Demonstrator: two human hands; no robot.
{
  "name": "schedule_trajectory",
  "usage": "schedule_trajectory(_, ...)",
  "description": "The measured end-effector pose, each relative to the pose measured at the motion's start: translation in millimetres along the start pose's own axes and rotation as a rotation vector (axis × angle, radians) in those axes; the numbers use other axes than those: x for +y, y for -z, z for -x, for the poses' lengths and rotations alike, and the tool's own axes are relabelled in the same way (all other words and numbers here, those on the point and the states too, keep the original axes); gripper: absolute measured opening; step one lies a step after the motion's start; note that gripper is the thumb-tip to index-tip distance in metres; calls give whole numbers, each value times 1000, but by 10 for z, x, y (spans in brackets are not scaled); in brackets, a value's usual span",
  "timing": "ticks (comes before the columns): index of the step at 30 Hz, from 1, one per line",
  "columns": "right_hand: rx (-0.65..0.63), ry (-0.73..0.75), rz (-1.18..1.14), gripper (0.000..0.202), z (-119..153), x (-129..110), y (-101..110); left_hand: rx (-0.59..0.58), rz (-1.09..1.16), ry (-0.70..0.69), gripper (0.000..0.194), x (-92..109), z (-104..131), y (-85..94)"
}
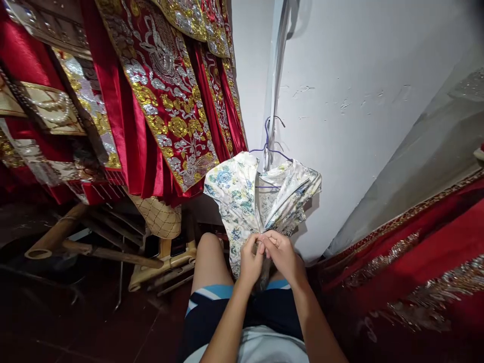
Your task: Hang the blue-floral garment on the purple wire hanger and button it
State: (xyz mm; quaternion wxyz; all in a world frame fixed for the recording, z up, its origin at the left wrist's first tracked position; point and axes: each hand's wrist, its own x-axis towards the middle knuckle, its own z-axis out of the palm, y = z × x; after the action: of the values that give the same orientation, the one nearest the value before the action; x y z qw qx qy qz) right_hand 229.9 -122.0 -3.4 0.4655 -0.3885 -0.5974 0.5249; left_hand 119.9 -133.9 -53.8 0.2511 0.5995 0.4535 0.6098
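Observation:
A white floral blouse with blue and green flowers hangs on a thin purple hanger in front of me. Its neck opening falls in a V, and the two front edges come together at my fingers. My left hand pinches one front edge just below the V. Beside it, touching fingertips, my right hand pinches the other edge. Whether a button or other fastener lies between the fingers is hidden. The lower part of the blouse drapes between my legs.
Red garments with gold and silver embroidery hang at the left, above a bamboo frame. Behind the hanger stands a white wall. Red beaded cloth is at the right, partly under clear plastic sheeting.

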Motion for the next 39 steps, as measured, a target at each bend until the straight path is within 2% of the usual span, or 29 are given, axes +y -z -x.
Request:
schedule_trajectory(3,3,-57,-97,34,-134,-137,132,-5,-62,4,17,1,3,-45)
schedule_trajectory(5,40,-54,-137,32,-311,-351,236,-34,-134,-1,17,-37,10,-34)
schedule_trajectory(8,150,107,-193,26,-691,-785,304,-89,-197,-18,18,-117,75,-46)
schedule_trajectory(11,295,241,-277,21,-1039,-1132,255,-174,-221,-40,20,-195,173,-80)
schedule_trajectory(13,310,289,-273,19,-1141,-1214,197,-208,-230,-32,21,-227,199,-63)
schedule_trajectory(15,247,306,-226,18,-1124,-1177,146,-204,-227,-13,19,-216,142,2)
schedule_trajectory(18,161,310,-176,18,-993,-1014,102,-117,-153,-53,11,-46,-144,145)
schedule_trajectory(21,156,324,-179,17,-899,-913,98,26,-76,-206,26,333,-637,277)
schedule_trajectory(23,150,349,-178,17,-880,-931,113,97,-123,-334,34,631,-1010,327)
schedule_trajectory(25,144,384,-151,16,-885,-991,136,50,-207,-444,31,879,-1345,337)
schedule_trajectory(27,161,420,-113,15,-914,-1042,165,-45,-307,-547,21,1038,-1591,311)
schedule_trajectory(30,205,447,-60,18,-1015,-995,202,-124,-442,-647,17,1139,-1768,285)
schedule_trajectory(32,234,418,7,19,-1100,-858,213,-90,-479,-679,18,1163,-1818,347)
schedule_trajectory(34,252,343,95,20,-1146,-659,206,43,-415,-631,17,1163,-1878,514)
schedule_trajectory(35,252,299,121,20,-1139,-550,195,153,-308,-541,15,1147,-1920,634)
schedule_trajectory(38,181,179,31,19,-973,-250,134,502,182,-118,11,992,-2054,1048)
schedule_trajectory(39,141,155,-38,17,-880,-172,105,566,295,-11,15,902,-2077,1165)
